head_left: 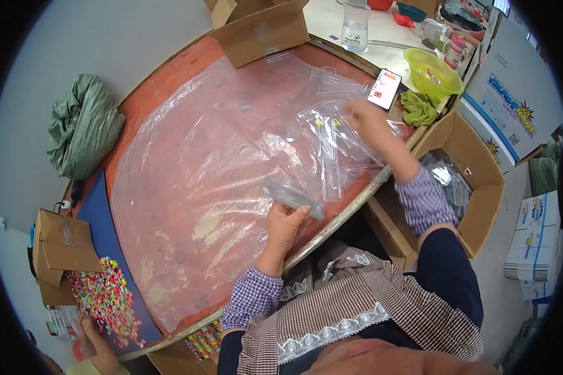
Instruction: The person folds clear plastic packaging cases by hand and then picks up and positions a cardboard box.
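My left hand [284, 228] holds a clear plastic case [294, 197] above the near edge of the red table, thumb on top of it. Over the loose clear plastic cases [326, 147] on the right part of the table is my right hand [370, 125]; its fingers are blurred, so whether they grip anything does not show. A thin transparent sheet [187, 144] covers much of the red tabletop. Beside my right hand lie a lit phone [385, 89] and a green cloth [418, 109].
An open carton [481, 215] with clear plastic pieces stands at the right. Another carton [263, 40] sits at the far edge. Yellow-green bowl [433, 74] and bottle [355, 28] are beyond. At lower left, a person's hands [92, 337] are near many colourful small pieces [106, 300].
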